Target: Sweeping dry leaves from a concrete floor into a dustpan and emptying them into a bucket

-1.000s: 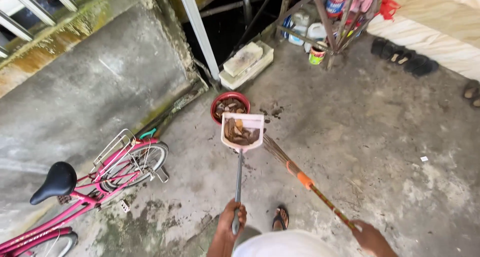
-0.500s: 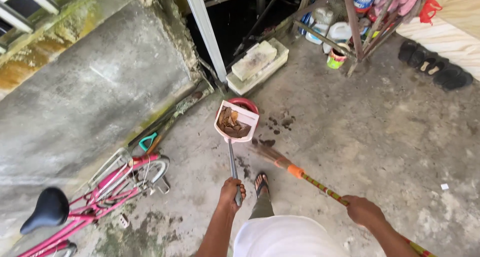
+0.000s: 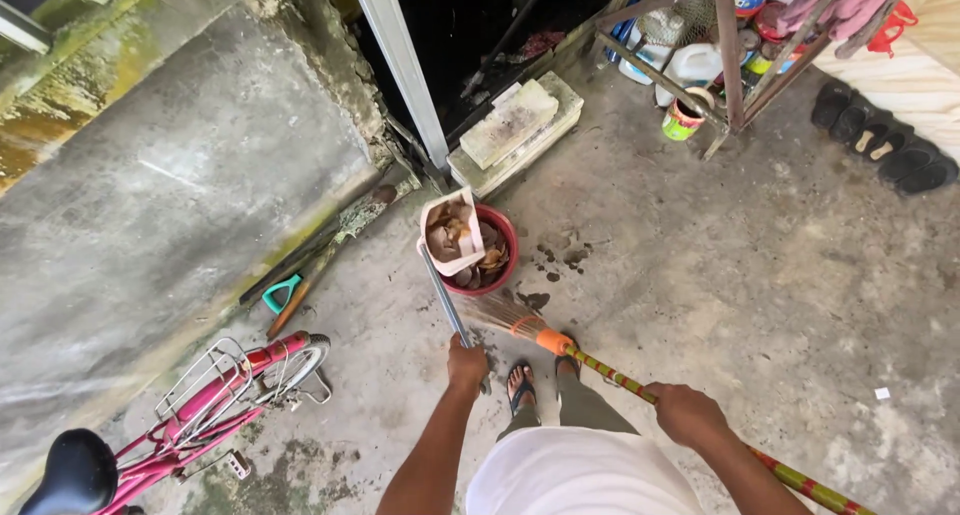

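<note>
My left hand (image 3: 466,363) grips the grey handle of a pale pink dustpan (image 3: 449,234). The pan is tilted over a red bucket (image 3: 503,237) and holds dry brown leaves; more leaves lie inside the bucket. My right hand (image 3: 686,413) holds the striped stick of a broom (image 3: 590,363) with an orange collar, its bristles resting on the concrete just below the bucket. Both my sandalled feet show between the two hands.
A pink bicycle (image 3: 200,405) stands at lower left beside a concrete wall. Concrete blocks (image 3: 515,125) lie behind the bucket by a metal post. A metal rack (image 3: 735,45) with jugs and cans stands at top right, near several dark shoes (image 3: 885,150). A teal-handled tool (image 3: 280,295) lies left.
I have stepped closer to the bucket. The dustpan has swung left and tipped over the bucket's rim. The broom came along, its bristles now near the bucket.
</note>
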